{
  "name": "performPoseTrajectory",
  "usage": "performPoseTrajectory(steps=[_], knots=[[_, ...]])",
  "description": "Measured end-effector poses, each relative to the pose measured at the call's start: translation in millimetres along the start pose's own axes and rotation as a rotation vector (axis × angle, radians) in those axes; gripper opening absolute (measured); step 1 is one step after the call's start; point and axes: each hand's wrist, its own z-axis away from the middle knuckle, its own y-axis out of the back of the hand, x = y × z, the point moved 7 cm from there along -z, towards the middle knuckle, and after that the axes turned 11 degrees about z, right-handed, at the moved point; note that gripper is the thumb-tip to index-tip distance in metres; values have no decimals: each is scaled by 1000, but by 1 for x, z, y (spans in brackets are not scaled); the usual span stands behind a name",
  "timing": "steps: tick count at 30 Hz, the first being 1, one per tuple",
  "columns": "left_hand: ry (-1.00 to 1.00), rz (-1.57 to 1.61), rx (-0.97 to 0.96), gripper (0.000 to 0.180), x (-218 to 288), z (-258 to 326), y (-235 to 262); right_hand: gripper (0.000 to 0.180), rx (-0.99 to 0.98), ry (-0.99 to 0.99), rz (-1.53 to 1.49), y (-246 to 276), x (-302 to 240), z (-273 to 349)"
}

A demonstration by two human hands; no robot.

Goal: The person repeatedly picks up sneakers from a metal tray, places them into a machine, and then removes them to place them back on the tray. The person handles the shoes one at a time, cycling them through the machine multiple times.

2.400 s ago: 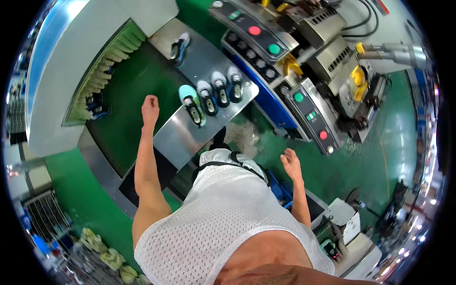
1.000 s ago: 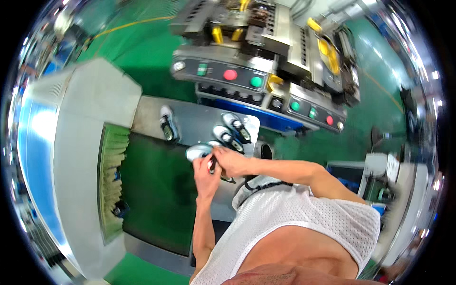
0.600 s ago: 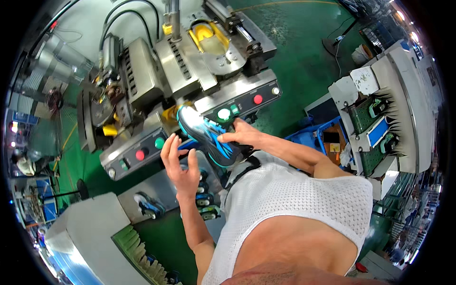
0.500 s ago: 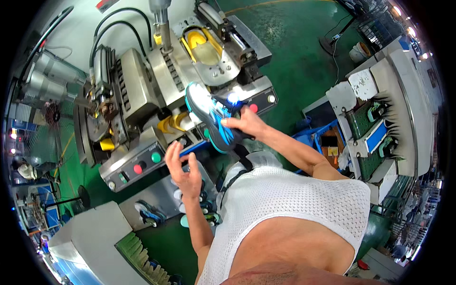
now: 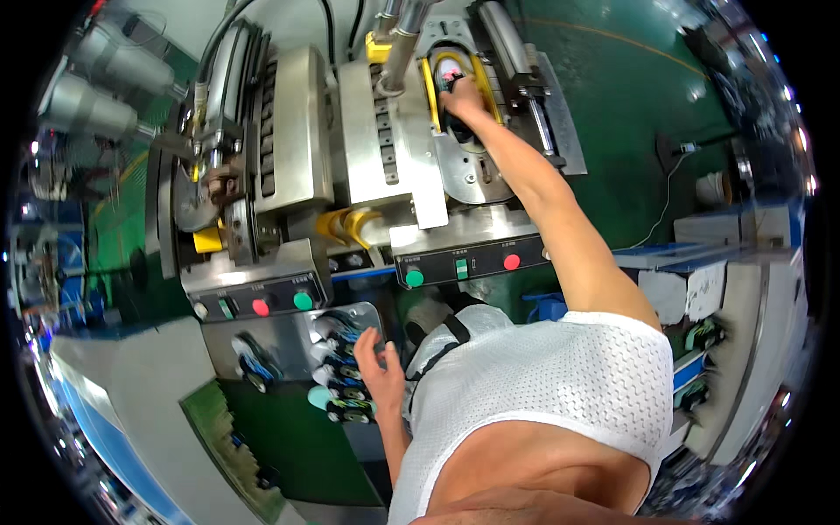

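Observation:
My right hand [image 5: 465, 99] is reached out to the machine's right station, its fingers closed on a dark sports shoe [image 5: 458, 131]. That shoe sits sole down inside a yellow-lined cradle [image 5: 430, 93]; the hand covers its middle. My left hand [image 5: 380, 374] hangs low near my waist, fingers apart and slightly curled, with nothing in it. Right beside it, several blue, black and white sports shoes [image 5: 337, 346] lie in a row on a metal shelf [image 5: 293, 337]. Another shoe [image 5: 254, 360] lies farther left on that shelf.
Steel blocks and a slanted metal rod [image 5: 402, 57] stand left of the cradle. Along the machine's front run control panels with green buttons [image 5: 414, 278] and red buttons [image 5: 512, 262]. A conveyor unit [image 5: 752, 350] with shoes is at right; another machine with a brush curtain [image 5: 214, 429] is at lower left.
My right hand has carried the shoe forward from in front of the machine into the yellow-lined cradle. My left hand has dropped back toward the shoes on the shelf. The view has shifted.

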Motion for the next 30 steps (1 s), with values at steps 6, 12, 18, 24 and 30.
performPoseTrajectory(steps=[6, 12, 18, 24, 30], knots=[[177, 78, 179, 37, -52, 43, 32, 50, -320, 168, -195, -35, 6, -14], [205, 58, 370, 39, -98, 121, 95, 69, -438, 221, 143, 2, 8, 29], [246, 38, 686, 35, -216, 197, 194, 75, -21, 740, -175, 74, -115, 388], [214, -170, 837, 29, -353, 204, 312, 107, -68, 920, 457, -52, -90, 448], [263, -433, 841, 43, -465, 166, 471, 95, -176, 947, 353, 2, -95, 486]])
